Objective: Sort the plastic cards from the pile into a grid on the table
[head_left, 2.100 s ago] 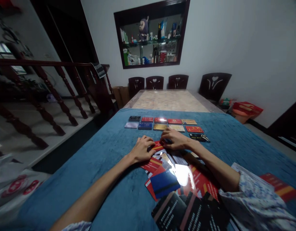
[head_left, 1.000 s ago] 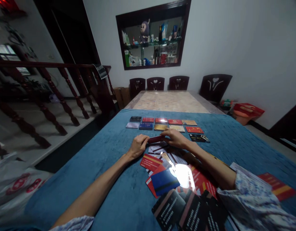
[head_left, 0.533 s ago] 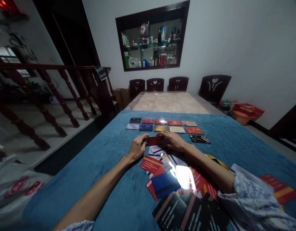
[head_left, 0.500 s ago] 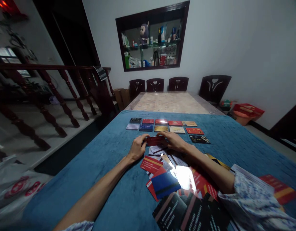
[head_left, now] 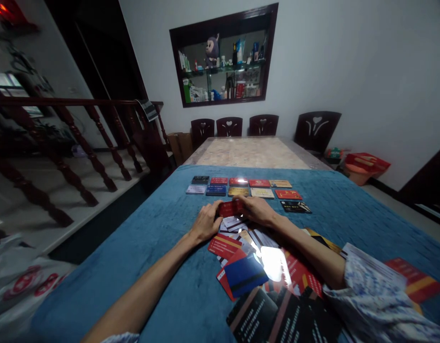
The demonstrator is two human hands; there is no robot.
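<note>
Between my two hands is a dark red card [head_left: 230, 208], possibly with others behind it. My left hand [head_left: 206, 221] grips its left end, and my right hand [head_left: 258, 210] grips the right end with the fingers curled over it. Just below lie loose white cards [head_left: 234, 224] with dark stripes. Closer to me spreads a heap with a red card [head_left: 225, 246], a blue card [head_left: 245, 275] and several black cards [head_left: 253, 312]. Beyond my hands, cards stand in rows, among them a gold card [head_left: 238, 192] and a black patterned card [head_left: 295, 206].
A blue cloth [head_left: 151, 228] covers the near part of the table; its stone top [head_left: 241, 151] shows at the far end. Dark chairs [head_left: 263, 125] stand around it. On the left are a wooden railing [head_left: 108, 133] and a white plastic bag [head_left: 30, 281].
The dark red card has tilted so more of its face shows. Both hands still hold it, with small finger shifts. The whole view has moved slightly.
</note>
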